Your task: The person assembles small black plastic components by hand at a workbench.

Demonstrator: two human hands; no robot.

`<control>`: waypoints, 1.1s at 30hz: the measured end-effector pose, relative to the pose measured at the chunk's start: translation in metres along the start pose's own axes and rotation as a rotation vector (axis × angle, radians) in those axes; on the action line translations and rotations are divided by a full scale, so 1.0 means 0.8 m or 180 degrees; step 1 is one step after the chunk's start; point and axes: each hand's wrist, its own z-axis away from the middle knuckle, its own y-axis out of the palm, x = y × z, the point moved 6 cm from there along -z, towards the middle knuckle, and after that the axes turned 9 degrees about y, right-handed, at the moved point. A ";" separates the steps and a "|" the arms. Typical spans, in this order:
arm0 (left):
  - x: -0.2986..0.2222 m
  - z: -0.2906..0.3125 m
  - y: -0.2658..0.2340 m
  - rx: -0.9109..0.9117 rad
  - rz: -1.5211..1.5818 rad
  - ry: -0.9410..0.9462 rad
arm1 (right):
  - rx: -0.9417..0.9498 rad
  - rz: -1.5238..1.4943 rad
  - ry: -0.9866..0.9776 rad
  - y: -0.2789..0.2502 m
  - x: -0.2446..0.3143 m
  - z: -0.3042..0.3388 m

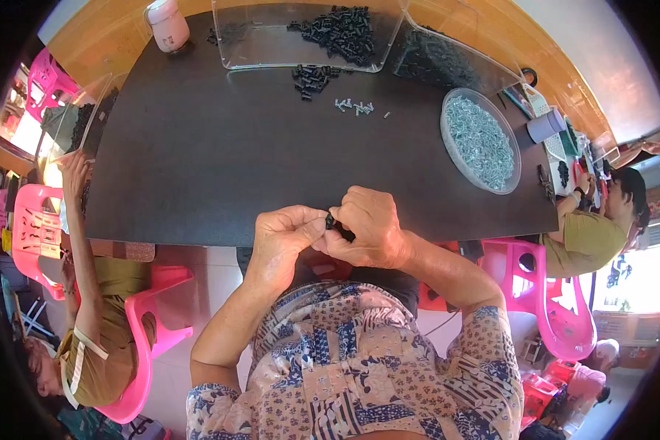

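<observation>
Closely, the left hand (280, 233) and right hand (368, 229) meet above the bench's (235, 169) near edge, fingers clamped on one small black part (330, 221) between them, its long axis mostly hidden.

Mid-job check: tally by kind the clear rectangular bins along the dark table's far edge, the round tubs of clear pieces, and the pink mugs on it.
Clear bins: 2
Round tub: 1
Pink mug: 1
Total: 4
</observation>
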 end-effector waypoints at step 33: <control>-0.014 -0.007 -0.002 -0.0023 0.0096 0.0192 | -0.0288 -0.0041 -0.0266 0.006 -0.005 0.005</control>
